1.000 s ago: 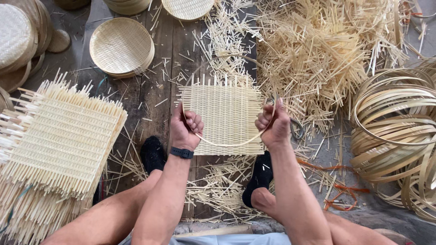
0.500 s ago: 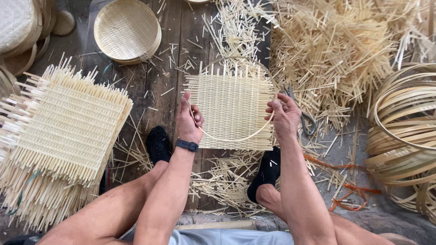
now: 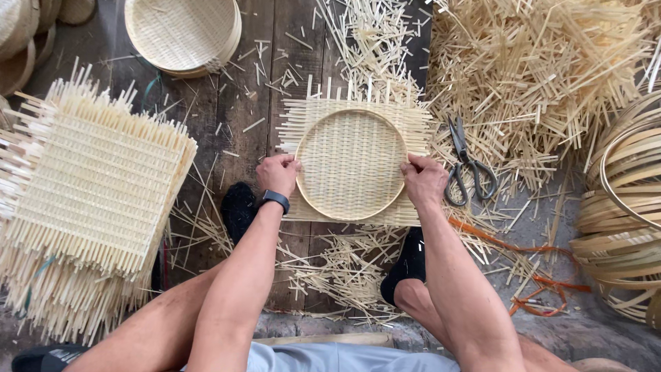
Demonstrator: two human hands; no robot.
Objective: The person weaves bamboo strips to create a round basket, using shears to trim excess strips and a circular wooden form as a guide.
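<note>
A square woven bamboo mat (image 3: 413, 120) lies on the dark wooden floor in front of me. A round bamboo hoop (image 3: 351, 215) sits pressed flat on the mat. My left hand (image 3: 277, 173), with a black wristband, grips the hoop's left edge. My right hand (image 3: 424, 180) grips its right edge. Both hands hold hoop and mat together, between my two dark shoes.
Scissors (image 3: 467, 165) lie just right of my right hand. A stack of square woven mats (image 3: 89, 200) fills the left side. A finished round tray (image 3: 182, 33) sits at the top. Cut strips (image 3: 544, 76) heap up at upper right, coiled bamboo hoops (image 3: 623, 207) at right.
The hoop, earlier held bent at the mat's near edge, now lies as a full circle on the mat. My hands have moved apart to its sides. The view has come closer.
</note>
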